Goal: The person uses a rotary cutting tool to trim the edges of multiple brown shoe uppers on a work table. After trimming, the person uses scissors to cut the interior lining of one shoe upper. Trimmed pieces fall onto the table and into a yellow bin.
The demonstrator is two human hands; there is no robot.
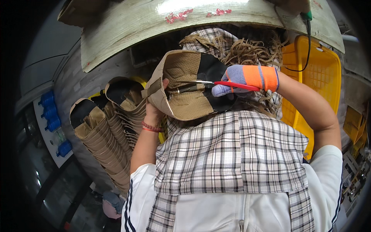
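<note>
My bare left hand (154, 111) is closed on the left edge of a tan piece that looks like a shoe upper (183, 105), with its thumb over the rim. Its open side faces up, showing a quilted tan lining and a black section at the right. My right hand (247, 77), in a grey and orange knit glove, grips red-handled scissors (237, 84). Their metal blades point left into the upper's hollow, over the lining. Whether the blade tips touch the material I cannot tell. Most of my left fingers are hidden behind the upper.
Long nested stacks of similar tan uppers (102, 143) stand at the left. Tan trimmed strips (249, 52) lie on the checked apron beyond the upper. A yellow plastic crate (328, 73) stands at the right. A worn pale table (127, 36) spans the far side, with a cable (308, 42) hanging down.
</note>
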